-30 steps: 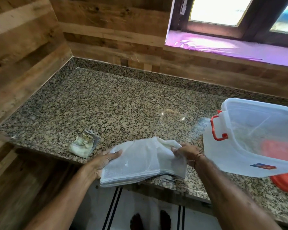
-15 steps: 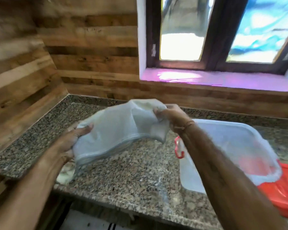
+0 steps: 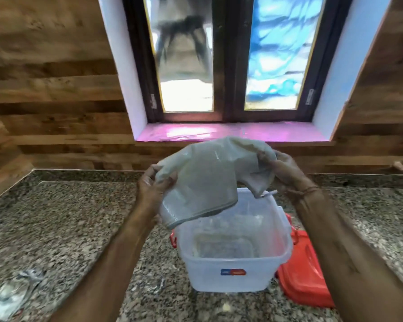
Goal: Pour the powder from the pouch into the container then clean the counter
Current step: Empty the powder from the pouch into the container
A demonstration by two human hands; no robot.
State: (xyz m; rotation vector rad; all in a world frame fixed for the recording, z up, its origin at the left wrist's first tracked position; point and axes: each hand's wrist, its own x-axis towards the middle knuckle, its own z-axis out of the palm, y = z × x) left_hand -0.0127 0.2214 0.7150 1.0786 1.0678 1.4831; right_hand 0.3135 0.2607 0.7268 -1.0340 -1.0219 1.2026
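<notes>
A white translucent pouch (image 3: pixel 205 180) hangs in the air above the clear plastic container (image 3: pixel 233 273). My left hand (image 3: pixel 153 187) grips the pouch's left side and my right hand (image 3: pixel 282 170) grips its right corner. The pouch's lower edge dips over the container's far left rim. The container stands upright and open on the granite counter (image 3: pixel 68 224), with a thin layer of pale powder on its bottom and a red clip on its left side.
A red lid (image 3: pixel 305 275) lies flat on the counter, touching the container's right side. A crumpled cloth or wrapper (image 3: pixel 12 296) lies at the counter's near left. Wooden walls and a window with a pink sill stand behind.
Both hands have lifted the pouch from the counter's front edge and carried it right, over the container. The view has swung up and right, centring the container.
</notes>
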